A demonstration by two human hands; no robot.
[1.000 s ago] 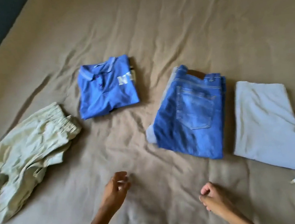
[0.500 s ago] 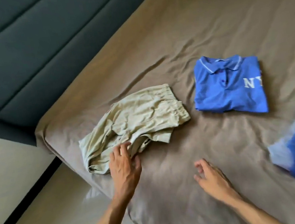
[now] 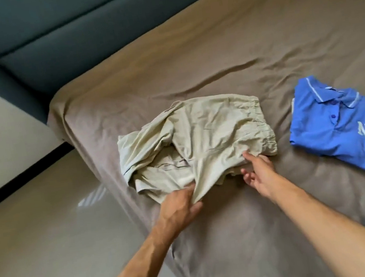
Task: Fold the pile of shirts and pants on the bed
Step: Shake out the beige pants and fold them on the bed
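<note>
Both hands have now reached the crumpled beige pants (image 3: 196, 141) near the bed's (image 3: 212, 49) left corner: the left hand (image 3: 177, 204) pinches a bunch of cloth at the near edge, while the right hand (image 3: 258, 171), fingers relaxed, only touches the hem beside it. I judge unfolding starts next; the folded blue polo shirt (image 3: 334, 126) lies apart on the right.

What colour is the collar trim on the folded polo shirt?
White stripe on a blue collar, clearest in the head view; the polo shirt itself is blue.
</note>
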